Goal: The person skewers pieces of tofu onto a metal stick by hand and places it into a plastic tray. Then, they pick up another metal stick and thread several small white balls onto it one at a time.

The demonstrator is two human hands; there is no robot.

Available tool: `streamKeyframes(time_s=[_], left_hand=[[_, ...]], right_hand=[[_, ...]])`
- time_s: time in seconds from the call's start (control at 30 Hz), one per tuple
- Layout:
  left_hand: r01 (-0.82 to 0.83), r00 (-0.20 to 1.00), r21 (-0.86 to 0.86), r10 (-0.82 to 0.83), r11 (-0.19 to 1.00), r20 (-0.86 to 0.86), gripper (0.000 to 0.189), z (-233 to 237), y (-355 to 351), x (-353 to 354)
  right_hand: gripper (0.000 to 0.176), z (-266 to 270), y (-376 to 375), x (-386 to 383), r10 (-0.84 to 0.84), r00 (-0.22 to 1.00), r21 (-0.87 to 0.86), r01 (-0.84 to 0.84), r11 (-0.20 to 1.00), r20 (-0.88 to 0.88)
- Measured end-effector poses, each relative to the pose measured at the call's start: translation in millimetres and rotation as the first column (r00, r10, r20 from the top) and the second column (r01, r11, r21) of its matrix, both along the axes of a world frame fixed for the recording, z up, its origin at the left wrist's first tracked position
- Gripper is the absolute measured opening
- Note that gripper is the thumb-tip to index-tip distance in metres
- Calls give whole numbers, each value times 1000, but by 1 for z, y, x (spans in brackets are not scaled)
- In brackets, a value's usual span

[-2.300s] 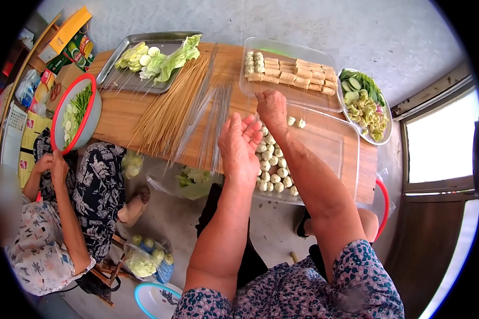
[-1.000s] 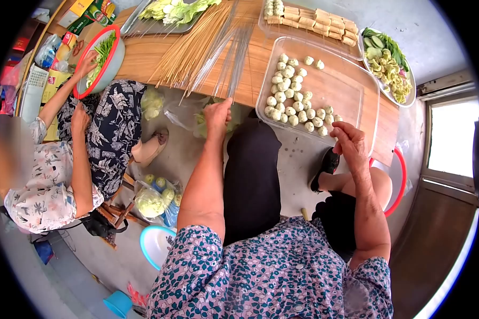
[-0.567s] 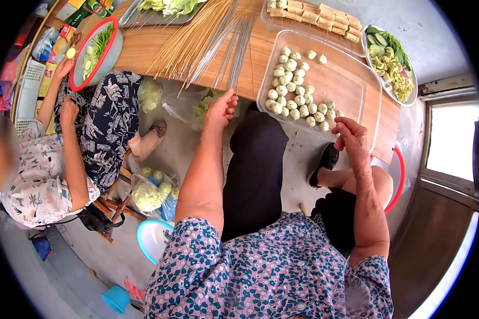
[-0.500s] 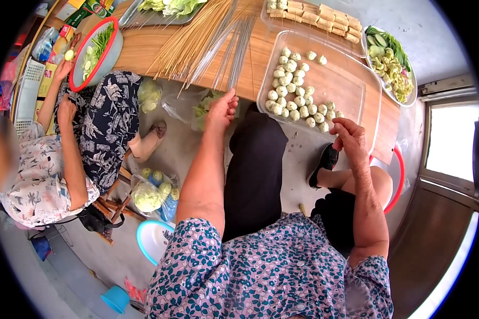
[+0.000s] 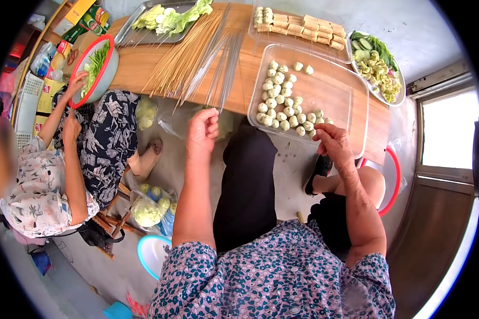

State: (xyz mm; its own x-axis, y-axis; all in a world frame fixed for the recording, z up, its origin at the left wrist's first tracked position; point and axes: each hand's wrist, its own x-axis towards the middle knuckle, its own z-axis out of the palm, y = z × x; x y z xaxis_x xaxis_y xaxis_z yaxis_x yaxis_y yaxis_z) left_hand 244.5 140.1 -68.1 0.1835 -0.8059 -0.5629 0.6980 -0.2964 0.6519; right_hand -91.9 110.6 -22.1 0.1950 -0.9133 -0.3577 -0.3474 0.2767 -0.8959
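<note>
Interior of the curled left hand (image 5: 201,132) is hidden. White basin (image 5: 151,255) is partly covered by the patterned sleeve (image 5: 189,266). Blue vessel (image 5: 118,311) is cut off by the lower edge. Co-worker's head (image 5: 3,157) is blurred.

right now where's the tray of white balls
In the head view, the clear ball tray sits right of centre, between the thin sticks and vegetable plate, by the right hand.

Pale balls (image 5: 280,99) in clear tray (image 5: 332,98), hands (image 5: 335,143) nearby

On the bench (image 5: 137,65), skewers (image 5: 189,56) lie between a tray (image 5: 124,36), left, and a front container (image 5: 335,109) of balls (image 5: 278,91), right. Behind, a second container (image 5: 303,44) holds rolls (image 5: 308,28); right of that, a plate (image 5: 402,88) bears vegetables (image 5: 377,74).
</note>
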Motion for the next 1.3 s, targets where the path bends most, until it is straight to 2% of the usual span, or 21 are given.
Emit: streamKeyframes(time_s=[0.17,0.23,0.27,0.33,0.37,0.43,0.47,0.53,0.57,0.6,0.63,0.67,0.7,0.77,0.83,0.87,0.9,0.93,1.1,1.23,1.3], left_hand=[[-112,965,-241,163,964,206,12,78,7,-29],[-30,941,-340,142,940,309,9,106,10,-51],[67,932,-336,62,939,358,8,117,12,-63],[235,890,-330,-66,914,451,4,126,14,-89],[337,860,-300,-162,892,485,5,130,15,-99],[504,764,-285,-267,815,587,6,125,9,-120],[570,717,-270,-308,776,626,7,121,7,-129],[702,594,-216,-390,679,704,8,120,1,-140],[709,588,-213,-395,673,706,8,119,-3,-144],[755,513,-165,-415,635,751,10,118,-7,-149],[795,435,-113,-431,595,791,12,116,-13,-153],[865,363,-85,-499,495,787,16,112,-23,-152],[870,353,-76,-506,488,787,16,107,-33,-154],[881,307,61,-664,470,682,24,94,-60,-158],[898,237,92,-650,430,722,32,47,-96,-158],[838,47,132,-311,530,949,36,23,-110,-161],[771,-195,110,68,627,978,40,15,-118,-167],[776,-199,116,66,620,978,40,8,-127,-174],[561,-357,172,49,809,933,53,-23,-163,-202],[492,-445,131,119,861,888,53,-40,-181,-208],[502,-440,159,93,850,893,51,-39,-188,-209]], right_hand=[[20,24,-4,19,7,1000,-171,-9,985,-11],[24,44,-12,24,18,999,-269,-10,963,28],[24,49,-18,25,1,1000,-271,6,963,24],[39,57,-32,24,-98,911,-254,213,943,400],[54,64,-40,16,-73,876,-208,193,959,476],[58,74,-50,9,-158,795,-153,299,942,586],[48,80,-53,3,-222,724,-60,341,938,654],[42,76,-61,-11,-308,676,20,397,917,670],[36,74,-64,-19,-381,628,98,437,894,679],[25,75,-66,-24,-396,593,121,449,885,701],[25,71,-70,-31,-399,587,121,455,882,704],[23,65,-75,-37,-423,556,107,511,853,715],[21,60,-78,-43,-450,521,100,566,818,725],[19,57,-85,-51,-502,470,92,657,749,726],[19,47,-92,-64,-551,434,47,755,654,713],[19,45,-92,-67,-566,418,56,769,637,711],[19,45,-92,-68,-575,410,63,774,630,708],[20,44,-91,-69,-568,421,53,770,636,707],[22,42,-82,-68,-533,489,-8,742,670,691],[22,42,-75,-69,-542,496,17,727,686,678],[22,43,-74,-69,-547,503,17,726,687,669]])
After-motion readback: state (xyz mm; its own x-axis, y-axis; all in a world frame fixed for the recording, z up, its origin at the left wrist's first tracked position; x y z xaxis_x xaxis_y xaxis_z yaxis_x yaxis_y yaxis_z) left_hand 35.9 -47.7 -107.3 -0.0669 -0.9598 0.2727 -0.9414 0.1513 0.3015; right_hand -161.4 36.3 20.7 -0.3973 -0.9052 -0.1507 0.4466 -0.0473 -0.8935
